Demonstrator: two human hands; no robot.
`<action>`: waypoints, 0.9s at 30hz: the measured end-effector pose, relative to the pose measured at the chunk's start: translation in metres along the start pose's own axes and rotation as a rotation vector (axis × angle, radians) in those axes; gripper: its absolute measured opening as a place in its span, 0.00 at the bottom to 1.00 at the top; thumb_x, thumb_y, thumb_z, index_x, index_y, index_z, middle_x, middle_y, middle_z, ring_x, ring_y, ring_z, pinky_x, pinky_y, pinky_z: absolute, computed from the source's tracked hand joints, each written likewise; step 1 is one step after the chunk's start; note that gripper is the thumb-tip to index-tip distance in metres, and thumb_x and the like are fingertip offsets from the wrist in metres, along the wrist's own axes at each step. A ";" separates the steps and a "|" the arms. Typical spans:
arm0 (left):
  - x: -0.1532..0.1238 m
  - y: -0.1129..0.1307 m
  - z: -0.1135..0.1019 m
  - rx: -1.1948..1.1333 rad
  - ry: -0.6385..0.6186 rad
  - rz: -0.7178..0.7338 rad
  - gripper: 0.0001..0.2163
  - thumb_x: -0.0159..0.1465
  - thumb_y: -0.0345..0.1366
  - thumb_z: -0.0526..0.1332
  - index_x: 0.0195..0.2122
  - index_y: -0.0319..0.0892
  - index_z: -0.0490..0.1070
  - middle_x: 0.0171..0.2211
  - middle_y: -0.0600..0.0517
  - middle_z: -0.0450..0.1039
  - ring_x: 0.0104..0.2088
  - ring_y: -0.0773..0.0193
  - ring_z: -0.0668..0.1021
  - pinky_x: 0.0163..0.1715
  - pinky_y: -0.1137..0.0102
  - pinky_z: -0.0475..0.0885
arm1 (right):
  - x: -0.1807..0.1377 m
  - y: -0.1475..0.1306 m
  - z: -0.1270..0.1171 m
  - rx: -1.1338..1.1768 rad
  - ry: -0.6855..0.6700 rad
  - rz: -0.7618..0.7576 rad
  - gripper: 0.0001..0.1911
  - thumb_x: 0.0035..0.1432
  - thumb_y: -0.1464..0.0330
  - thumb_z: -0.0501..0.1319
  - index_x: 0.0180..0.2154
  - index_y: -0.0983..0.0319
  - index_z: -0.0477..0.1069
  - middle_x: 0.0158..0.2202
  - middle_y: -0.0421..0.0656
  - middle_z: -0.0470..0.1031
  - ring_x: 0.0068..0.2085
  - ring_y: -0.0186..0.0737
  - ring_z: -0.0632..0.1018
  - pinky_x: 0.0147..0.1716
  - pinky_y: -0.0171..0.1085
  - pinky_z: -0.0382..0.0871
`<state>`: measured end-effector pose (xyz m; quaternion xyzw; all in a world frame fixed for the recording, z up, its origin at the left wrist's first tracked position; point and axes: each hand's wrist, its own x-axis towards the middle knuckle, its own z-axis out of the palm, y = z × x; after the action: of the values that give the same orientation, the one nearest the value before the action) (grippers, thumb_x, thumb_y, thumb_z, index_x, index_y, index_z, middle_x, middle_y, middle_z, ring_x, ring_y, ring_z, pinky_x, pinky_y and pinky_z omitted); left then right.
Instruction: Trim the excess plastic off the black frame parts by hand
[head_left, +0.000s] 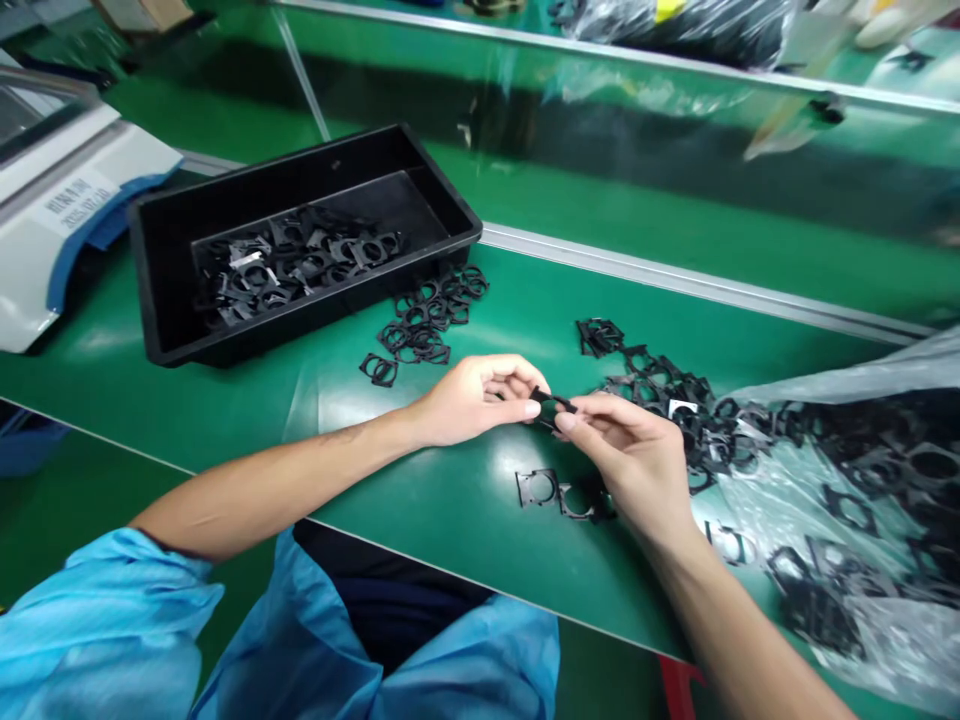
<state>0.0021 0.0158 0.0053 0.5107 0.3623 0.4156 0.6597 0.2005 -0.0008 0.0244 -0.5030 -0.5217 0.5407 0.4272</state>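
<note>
Small black plastic frame [553, 405], tilted edge-on and raised above the green bench mat [457, 575], its outline partly hidden by fingers. At its left side, the left hand [472, 400], fingers curled inward, tips pinching the part; at its right side, the right hand [630, 460], thumb and forefinger pressed together on it, remaining fingers folded beneath. Directly below the hands, two loose matching frames [537, 488] flat on the mat, touching each other, the right one partly under the right hand. Just right of the right hand, a heaped spill of black frames [667, 410], running into a clear plastic bag [847, 380] full of more of the same, spread over the right side of the mat. Up and to the left of the left hand, a looser cluster of frames [420, 330] and one lone frame [379, 370], both beside a black rectangular tray [337, 300] holding a jumble of further frames. Beyond the tray, a white machine [67, 190] with a printed label, at the left of the bench. Along the far side of the mat, a metal rail [675, 275]. Past the rail, a further green surface [675, 170] with glossy reflections, and dark bagged items along the top edge, too blurred to identify. Nearest the camera, two bare forearms emerging from light blue gown sleeves [97, 640].
</note>
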 end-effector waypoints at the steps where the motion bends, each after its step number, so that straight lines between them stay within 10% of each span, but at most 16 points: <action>1: 0.000 -0.001 0.000 0.022 0.003 0.014 0.08 0.57 0.32 0.71 0.37 0.37 0.76 0.30 0.53 0.75 0.30 0.72 0.77 0.34 0.76 0.72 | 0.000 0.000 -0.001 -0.027 0.000 -0.022 0.13 0.46 0.60 0.78 0.31 0.59 0.81 0.27 0.39 0.77 0.28 0.35 0.77 0.31 0.36 0.77; 27: -0.001 -0.012 0.002 0.248 0.066 0.292 0.05 0.62 0.27 0.65 0.32 0.39 0.70 0.38 0.49 0.80 0.40 0.66 0.81 0.46 0.70 0.76 | -0.011 -0.002 0.000 -0.123 -0.137 -0.296 0.15 0.57 0.66 0.72 0.47 0.54 0.79 0.45 0.44 0.75 0.41 0.39 0.81 0.46 0.40 0.81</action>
<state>0.0056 0.0124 -0.0061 0.6211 0.3543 0.4757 0.5122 0.2015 -0.0116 0.0274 -0.4075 -0.6501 0.4721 0.4341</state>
